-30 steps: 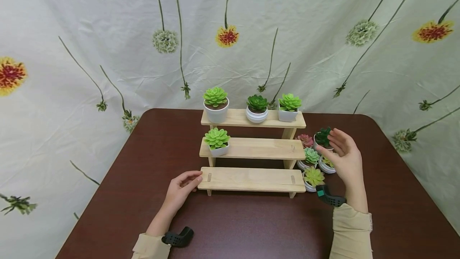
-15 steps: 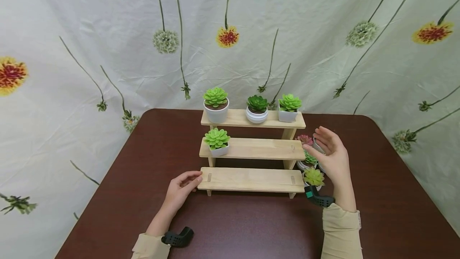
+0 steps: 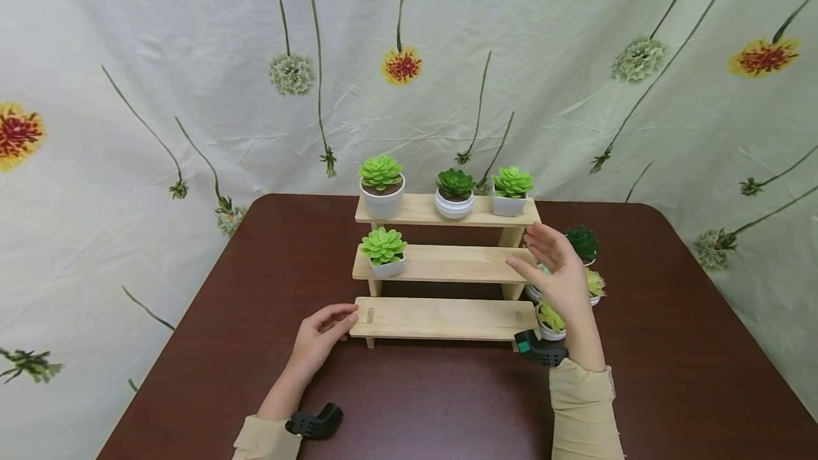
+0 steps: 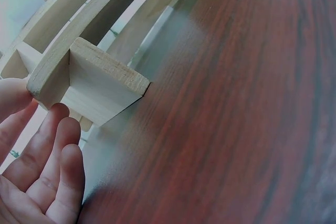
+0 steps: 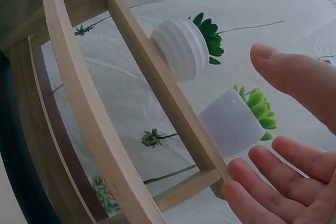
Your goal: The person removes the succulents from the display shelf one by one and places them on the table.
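Observation:
A three-step wooden plant stand [image 3: 447,314] stands on the dark table. My left hand [image 3: 319,336] holds the left end of its lowest board; in the left wrist view the thumb and fingertips are at the board's corner [image 4: 47,85]. My right hand [image 3: 556,268] is by the right end of the middle board, its fingers apart and holding nothing. On the top board stand a large light-green succulent [image 3: 382,187], a dark-green succulent [image 3: 454,194] and a light-green one in a square pot [image 3: 511,192]. Another light-green succulent [image 3: 384,253] sits at the middle board's left end.
Right of the stand are more potted succulents: a dark-green one [image 3: 582,243], a yellowish one [image 3: 595,284] and a yellow-green one [image 3: 551,318]. My right hand and wrist partly cover this group. A flower-print cloth [image 3: 224,41] hangs behind the table [image 3: 441,403].
My right hand has moved left, from beside the dark-green succulent at the right to the right end of the middle board. My left hand has stayed at the stand.

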Demonstrator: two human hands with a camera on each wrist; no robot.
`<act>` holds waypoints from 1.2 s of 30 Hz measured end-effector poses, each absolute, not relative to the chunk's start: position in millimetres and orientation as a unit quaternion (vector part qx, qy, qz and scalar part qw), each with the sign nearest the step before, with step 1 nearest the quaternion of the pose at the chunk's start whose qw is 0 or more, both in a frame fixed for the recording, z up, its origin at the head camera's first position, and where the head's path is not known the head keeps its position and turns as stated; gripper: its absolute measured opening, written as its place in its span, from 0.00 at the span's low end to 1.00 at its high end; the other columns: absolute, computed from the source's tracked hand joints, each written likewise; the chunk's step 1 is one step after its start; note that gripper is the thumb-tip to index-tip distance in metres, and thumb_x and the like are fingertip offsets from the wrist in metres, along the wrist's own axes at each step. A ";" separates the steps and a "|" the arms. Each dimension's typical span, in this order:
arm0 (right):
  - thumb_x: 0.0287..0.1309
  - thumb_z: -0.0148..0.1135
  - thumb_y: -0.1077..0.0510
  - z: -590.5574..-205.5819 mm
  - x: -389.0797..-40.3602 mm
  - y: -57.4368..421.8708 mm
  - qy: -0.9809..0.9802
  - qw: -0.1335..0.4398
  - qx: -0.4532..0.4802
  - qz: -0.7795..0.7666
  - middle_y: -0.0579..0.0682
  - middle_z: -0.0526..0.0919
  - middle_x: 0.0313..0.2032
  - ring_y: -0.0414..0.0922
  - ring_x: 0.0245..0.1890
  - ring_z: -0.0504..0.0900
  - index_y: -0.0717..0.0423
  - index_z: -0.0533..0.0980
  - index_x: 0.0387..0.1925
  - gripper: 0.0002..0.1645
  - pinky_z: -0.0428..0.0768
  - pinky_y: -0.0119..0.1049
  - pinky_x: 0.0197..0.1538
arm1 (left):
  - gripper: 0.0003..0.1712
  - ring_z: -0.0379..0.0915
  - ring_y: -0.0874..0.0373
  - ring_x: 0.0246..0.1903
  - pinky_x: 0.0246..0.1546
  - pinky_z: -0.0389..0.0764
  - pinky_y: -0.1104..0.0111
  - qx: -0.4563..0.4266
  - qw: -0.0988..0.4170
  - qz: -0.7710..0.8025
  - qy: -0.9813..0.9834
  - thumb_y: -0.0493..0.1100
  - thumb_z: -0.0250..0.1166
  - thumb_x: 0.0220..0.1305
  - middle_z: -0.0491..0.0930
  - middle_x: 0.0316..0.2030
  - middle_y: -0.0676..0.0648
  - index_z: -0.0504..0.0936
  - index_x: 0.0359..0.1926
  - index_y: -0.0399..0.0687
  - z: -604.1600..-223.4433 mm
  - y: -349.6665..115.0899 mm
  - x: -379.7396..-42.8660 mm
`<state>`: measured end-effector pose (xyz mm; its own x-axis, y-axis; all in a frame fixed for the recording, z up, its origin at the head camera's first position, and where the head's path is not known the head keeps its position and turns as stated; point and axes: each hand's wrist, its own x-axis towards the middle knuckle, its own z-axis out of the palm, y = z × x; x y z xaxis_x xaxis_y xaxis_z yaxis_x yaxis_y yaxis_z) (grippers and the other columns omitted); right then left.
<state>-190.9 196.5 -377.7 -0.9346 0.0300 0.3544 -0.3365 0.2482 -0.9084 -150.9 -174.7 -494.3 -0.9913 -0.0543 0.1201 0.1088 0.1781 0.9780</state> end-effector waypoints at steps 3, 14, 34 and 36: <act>0.49 0.69 0.68 -380.5 -193.3 190.8 -0.770 0.144 0.106 0.613 0.62 0.69 0.58 0.54 0.58 0.70 0.64 0.62 0.64 0.40 0.69 0.31 0.58 | 0.14 0.75 0.61 0.26 0.29 0.78 0.68 -0.017 0.063 -0.640 -0.765 0.40 0.67 0.58 0.81 0.35 0.48 0.83 0.44 0.39 -493.9 -174.6 -150.7; 0.47 0.71 0.66 -378.0 -194.8 161.3 -0.746 0.112 0.127 0.645 0.59 0.71 0.57 0.49 0.57 0.71 0.63 0.66 0.61 0.38 0.69 0.36 0.59 | 0.14 0.75 0.60 0.26 0.29 0.78 0.69 -0.015 0.064 -0.639 -0.766 0.40 0.67 0.58 0.81 0.34 0.47 0.83 0.44 0.38 -494.9 -175.3 -151.1; 0.47 0.69 0.72 -353.2 -177.4 101.2 -0.726 0.056 0.176 0.663 0.65 0.70 0.58 0.57 0.59 0.69 0.71 0.63 0.60 0.38 0.67 0.44 0.61 | 0.14 0.75 0.61 0.26 0.28 0.78 0.69 -0.027 0.071 -0.644 -0.761 0.40 0.67 0.59 0.82 0.34 0.46 0.82 0.45 0.36 -494.1 -175.3 -150.2; 0.47 0.69 0.72 -353.2 -177.2 98.5 -0.722 0.053 0.178 0.666 0.67 0.69 0.58 0.58 0.59 0.69 0.72 0.63 0.60 0.38 0.67 0.44 0.61 | 0.14 0.75 0.61 0.26 0.28 0.78 0.69 -0.024 0.069 -0.645 -0.761 0.40 0.67 0.59 0.82 0.34 0.47 0.82 0.44 0.36 -494.0 -175.3 -150.1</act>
<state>-177.2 98.5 -353.2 -0.9308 -0.1872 0.3140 -0.3282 0.0493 -0.9433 -150.1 -175.3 -494.0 -0.9892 -0.0525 0.1367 0.1263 0.1665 0.9779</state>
